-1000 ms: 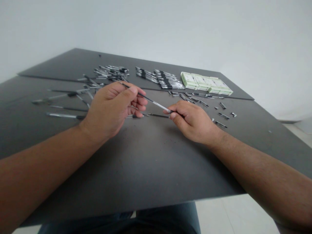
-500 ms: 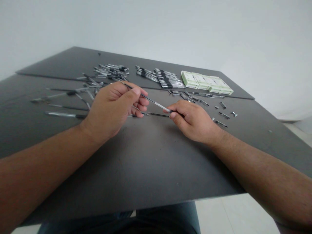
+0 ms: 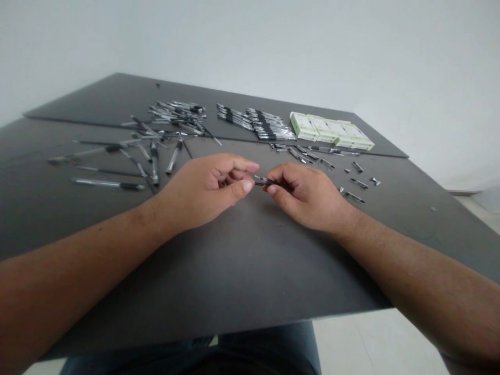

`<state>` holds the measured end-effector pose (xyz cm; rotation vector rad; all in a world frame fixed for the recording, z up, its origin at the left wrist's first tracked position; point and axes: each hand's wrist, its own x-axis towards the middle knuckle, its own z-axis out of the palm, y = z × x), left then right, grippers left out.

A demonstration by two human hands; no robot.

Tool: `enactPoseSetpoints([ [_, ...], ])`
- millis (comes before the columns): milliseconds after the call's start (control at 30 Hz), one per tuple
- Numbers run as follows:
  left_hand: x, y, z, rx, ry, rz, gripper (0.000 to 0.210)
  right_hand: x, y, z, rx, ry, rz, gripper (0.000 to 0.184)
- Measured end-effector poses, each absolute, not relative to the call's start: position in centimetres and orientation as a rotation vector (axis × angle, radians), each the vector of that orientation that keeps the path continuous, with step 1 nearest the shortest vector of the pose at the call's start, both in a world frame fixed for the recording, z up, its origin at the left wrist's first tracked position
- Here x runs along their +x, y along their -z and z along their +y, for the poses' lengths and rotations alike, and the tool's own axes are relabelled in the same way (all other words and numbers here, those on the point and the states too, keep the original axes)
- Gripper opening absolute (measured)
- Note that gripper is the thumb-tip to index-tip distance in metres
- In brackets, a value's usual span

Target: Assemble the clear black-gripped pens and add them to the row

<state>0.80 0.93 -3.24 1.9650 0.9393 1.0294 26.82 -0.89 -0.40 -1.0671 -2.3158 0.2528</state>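
Note:
My right hand (image 3: 308, 197) is closed around a pen (image 3: 267, 180) with a black grip, thumb and forefinger pinching near its front end. The pen's tip points left, and most of the barrel is hidden inside the fist. Just left of that tip is my left hand (image 3: 213, 188), its thumb and forefinger apart with no object visible between them. Both hands hover over the near part of the dark grey table (image 3: 242, 276). A clear pen barrel with a black grip (image 3: 107, 184) lies beyond my left forearm.
A loose heap of pens and barrels (image 3: 175, 114) lies at the back left. Pens in neat rows (image 3: 269, 125) sit beside pale green boxes (image 3: 332, 132) at the back right. Several pen caps and small parts (image 3: 359, 184) are scattered right of my right hand.
The thin dark refill that my left fingers held at the barrel no longer sticks out of the pen. My left hand has moved right and down towards my right hand, its fingers now apart.

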Motion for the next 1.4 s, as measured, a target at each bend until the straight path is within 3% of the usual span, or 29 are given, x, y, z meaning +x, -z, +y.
enactPoseSetpoints([
  [600,-1.8,2.2,4.0,1.934,-1.302,1.165,0.018,28.0,0.6,0.0,-1.082,-0.265,-2.178,0.028],
  [1000,-0.7,2.3,2.8,2.415,-0.983,1.129,0.025,27.0,0.7,-1.0,-1.005,-0.329,-2.183,0.019],
  [1400,0.4,1.5,0.9,2.501,-0.671,1.037,0.034,26.3,1.4,-1.2,-0.784,-0.478,-2.082,0.02],
])
